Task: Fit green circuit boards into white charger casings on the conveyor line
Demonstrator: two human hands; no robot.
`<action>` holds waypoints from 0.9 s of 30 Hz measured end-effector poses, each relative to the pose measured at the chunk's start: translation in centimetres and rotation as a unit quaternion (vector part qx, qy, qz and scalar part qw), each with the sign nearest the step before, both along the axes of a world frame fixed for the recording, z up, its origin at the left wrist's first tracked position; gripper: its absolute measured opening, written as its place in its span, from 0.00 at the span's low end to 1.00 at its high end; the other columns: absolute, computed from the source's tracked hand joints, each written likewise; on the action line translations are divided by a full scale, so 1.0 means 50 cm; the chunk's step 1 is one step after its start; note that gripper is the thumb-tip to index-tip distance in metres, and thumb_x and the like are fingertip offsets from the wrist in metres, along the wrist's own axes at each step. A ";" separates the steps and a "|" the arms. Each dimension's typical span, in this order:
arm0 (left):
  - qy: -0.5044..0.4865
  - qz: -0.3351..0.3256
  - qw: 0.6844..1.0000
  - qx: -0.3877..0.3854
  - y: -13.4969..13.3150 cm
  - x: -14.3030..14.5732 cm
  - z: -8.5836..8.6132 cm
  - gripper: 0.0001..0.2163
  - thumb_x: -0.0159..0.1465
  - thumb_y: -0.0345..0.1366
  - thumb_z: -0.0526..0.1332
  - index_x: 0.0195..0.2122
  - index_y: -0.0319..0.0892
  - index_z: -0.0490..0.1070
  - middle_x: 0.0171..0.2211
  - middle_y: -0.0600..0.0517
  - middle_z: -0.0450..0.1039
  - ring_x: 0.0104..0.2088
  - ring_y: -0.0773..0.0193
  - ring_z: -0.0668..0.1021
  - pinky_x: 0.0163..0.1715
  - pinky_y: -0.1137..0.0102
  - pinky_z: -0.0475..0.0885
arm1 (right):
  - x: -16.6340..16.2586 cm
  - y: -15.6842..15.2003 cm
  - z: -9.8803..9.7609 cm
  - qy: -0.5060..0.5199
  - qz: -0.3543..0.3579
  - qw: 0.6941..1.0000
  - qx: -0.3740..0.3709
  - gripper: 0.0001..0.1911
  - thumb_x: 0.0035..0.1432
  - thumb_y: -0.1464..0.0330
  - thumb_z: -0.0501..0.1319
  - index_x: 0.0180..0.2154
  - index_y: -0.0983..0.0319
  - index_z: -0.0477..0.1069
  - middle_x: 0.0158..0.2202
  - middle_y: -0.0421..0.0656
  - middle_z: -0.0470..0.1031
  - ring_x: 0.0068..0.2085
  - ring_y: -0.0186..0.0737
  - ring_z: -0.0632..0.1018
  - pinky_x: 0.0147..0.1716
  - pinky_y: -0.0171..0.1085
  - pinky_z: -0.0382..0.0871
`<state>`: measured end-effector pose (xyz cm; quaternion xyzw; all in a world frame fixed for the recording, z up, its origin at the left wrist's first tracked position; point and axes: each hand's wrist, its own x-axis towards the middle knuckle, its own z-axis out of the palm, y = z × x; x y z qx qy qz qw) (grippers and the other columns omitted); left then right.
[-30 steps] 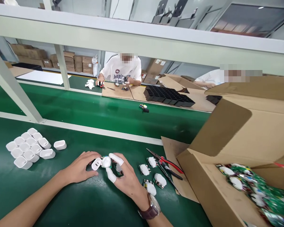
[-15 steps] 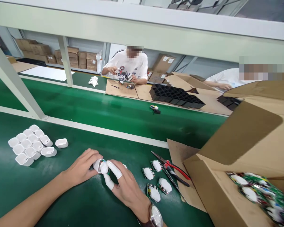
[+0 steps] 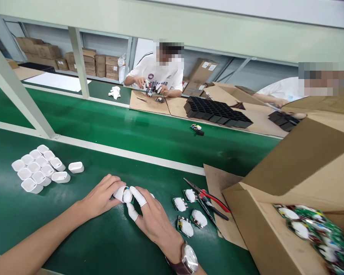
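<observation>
My left hand (image 3: 105, 193) is closed around a white plastic housing (image 3: 119, 194) whose mouth faces right. At that mouth, my right hand (image 3: 151, 210) pinches a circuit board (image 3: 127, 195) topped with a white blob, between thumb and finger in white finger cots. The board looks partly inside the housing; how deep, I cannot tell. Right of my right hand lie several circuit boards (image 3: 186, 227) with white blobs. Beside them rest red-and-black long-nose pliers (image 3: 215, 201). To the left stand several open white housings (image 3: 33, 167) in a cluster, with one housing (image 3: 76, 167) slightly apart.
A cardboard box (image 3: 255, 225) full of circuit boards (image 3: 318, 233) stands at the right. Across the green belt (image 3: 149, 130), a co-worker (image 3: 160, 76) handles small parts near black trays (image 3: 218, 111). Another person (image 3: 286, 89) is at far right. A pale metal frame (image 3: 126, 154) crosses the bench.
The view has tilted slightly, so the scene sits differently. The board and housing remain together in my hands, with the board seemingly a little closer into the housing. The co-worker's hands have shifted.
</observation>
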<state>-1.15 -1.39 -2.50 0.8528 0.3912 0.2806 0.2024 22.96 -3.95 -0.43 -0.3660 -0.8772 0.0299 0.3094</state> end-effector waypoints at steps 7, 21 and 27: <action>-0.003 -0.001 1.000 0.003 -0.001 0.000 -0.006 0.17 0.74 0.38 0.63 0.62 0.47 0.67 0.54 0.44 0.74 0.51 0.52 0.76 0.53 0.57 0.74 | 0.001 0.000 0.003 -0.014 -0.002 1.000 -0.008 0.28 0.73 0.72 0.53 0.70 0.61 0.54 0.53 0.55 0.79 0.48 0.52 0.83 0.42 0.48 0.83; -0.012 -0.011 1.000 -0.023 -0.008 0.005 -0.005 0.17 0.74 0.38 0.63 0.63 0.46 0.67 0.55 0.44 0.74 0.51 0.52 0.76 0.53 0.58 0.75 | 0.009 -0.001 -0.003 -0.011 0.012 0.999 -0.034 0.31 0.74 0.70 0.55 0.73 0.61 0.50 0.56 0.56 0.77 0.52 0.54 0.82 0.46 0.51 0.83; -0.047 -0.040 0.993 -0.099 -0.007 0.008 0.000 0.19 0.73 0.36 0.64 0.64 0.49 0.66 0.55 0.46 0.75 0.50 0.54 0.76 0.52 0.60 0.76 | 0.013 0.002 -0.003 0.017 0.042 0.998 -0.048 0.23 0.73 0.68 0.62 0.66 0.58 0.64 0.61 0.55 0.74 0.59 0.55 0.78 0.52 0.54 0.81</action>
